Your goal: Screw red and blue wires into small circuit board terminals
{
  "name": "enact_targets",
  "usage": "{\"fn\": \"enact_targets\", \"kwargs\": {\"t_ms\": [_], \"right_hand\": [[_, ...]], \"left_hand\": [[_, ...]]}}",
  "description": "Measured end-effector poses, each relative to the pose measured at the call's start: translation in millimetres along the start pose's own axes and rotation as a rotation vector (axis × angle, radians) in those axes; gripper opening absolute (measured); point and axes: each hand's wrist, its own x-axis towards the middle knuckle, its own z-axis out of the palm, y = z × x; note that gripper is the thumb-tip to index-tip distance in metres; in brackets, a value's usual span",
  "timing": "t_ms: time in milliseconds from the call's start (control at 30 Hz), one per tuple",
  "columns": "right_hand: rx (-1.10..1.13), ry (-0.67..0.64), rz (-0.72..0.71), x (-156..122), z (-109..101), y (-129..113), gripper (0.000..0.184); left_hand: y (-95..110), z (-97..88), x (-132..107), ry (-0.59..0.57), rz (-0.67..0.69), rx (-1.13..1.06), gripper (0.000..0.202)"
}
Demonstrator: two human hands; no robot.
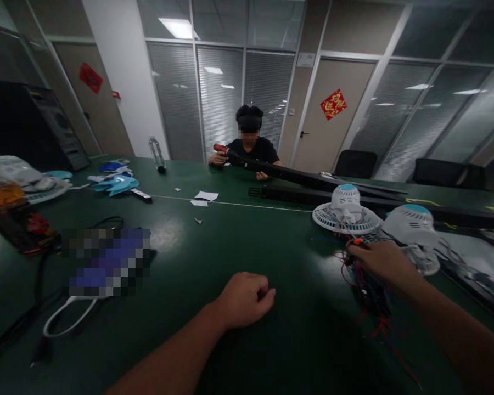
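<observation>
A tangle of thin red and black wires [366, 291] lies on the dark green desk [230, 241] just beside two white plastic fans with blue caps [346, 206]. The right hand [382, 260] pinches an orange-tipped wire end [356, 242], while the left hand [245, 300] is closed, holding nothing visible. Far left, a clear round container [0, 196] holds something orange.

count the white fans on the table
2 clearly: a white fan behind the right hand, another white fan beside it; a white grille at far left may be a third
</observation>
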Motion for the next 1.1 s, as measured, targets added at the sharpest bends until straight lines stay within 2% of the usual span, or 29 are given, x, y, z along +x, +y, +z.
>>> {"fn": "enact_targets", "kwargs": {"t_ms": [100,267,367,467,600,800,867,967,1100], "right_hand": [[0.103,-0.135,0.06,-9.7,17.4,-29.7,0.027],[0.374,-0.249,0.102,-37.0,68.2,-82.0,0.028],[0.557,-0.3,0.11,-50.4,96.1,-100.4,0.029],[0.701,-0.344,0.111,-60.6,113.1,-109.7,0.029],[0.816,-0.4,0.069,-69.9,120.1,-112.4,0.029],[0.873,-0.408,0.048,-75.2,121.5,-110.0,0.028],[0.885,-0.389,0.054,-74.5,122.0,-110.4,0.028],[0.916,-0.368,0.048,-71.6,122.5,-110.7,0.027],[0.979,-0.321,0.026,-68.7,123.8,-106.1,0.025]], "left_hand": [[3.7,0.1,0.1,0.025,-0.038,-0.104,0.029],[4.3,-0.7,-0.5,0.051,-0.1,-0.285,0.028],[-1.3,-1.0,1.8,0.114,-0.218,-0.412,0.026],[-7.8,-0.1,6.1,0.166,-0.346,-0.569,0.029],[-9.9,2.0,9.7,0.191,-0.399,-0.803,0.043],[-11.6,-1.0,6.1,0.037,-0.3,-1.074,0.04],[-14.6,-4.1,4.6,-0.014,-0.273,-1.139,0.032],[-15.9,-8.7,3.1,-0.081,-0.252,-1.209,0.031],[-11.0,-10.9,2.4,-0.029,-0.263,-1.196,0.029]]}}
